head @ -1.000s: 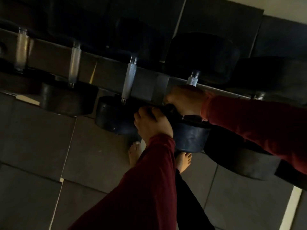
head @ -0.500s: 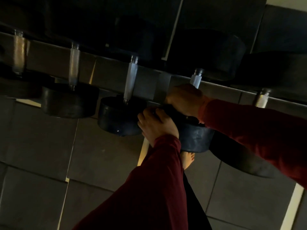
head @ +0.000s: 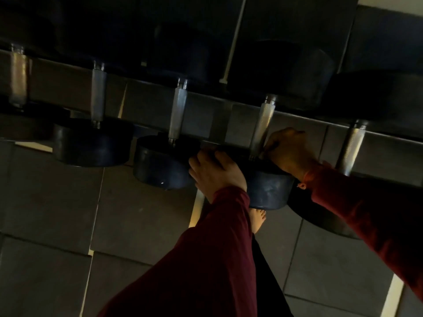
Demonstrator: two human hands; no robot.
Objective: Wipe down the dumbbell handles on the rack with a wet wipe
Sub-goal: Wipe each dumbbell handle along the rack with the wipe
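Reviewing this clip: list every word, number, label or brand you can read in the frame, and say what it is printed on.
None can be read.
Black round rubber dumbbell heads: no weight numbers or brand visible; the frame is dark.
Knurled silver metal dumbbell handles: texture only, no marking.
Grey metal rack rail: no label visible.

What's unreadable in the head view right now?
- Wet wipe: not visible; the right hand is curled beside the handle, room too dark to tell.
- Left hand: fingers curl over the dumbbell head, grip hidden.
- Far dumbbell heads: lost in shadow.
- Leftmost handle: blurred, at the frame edge.
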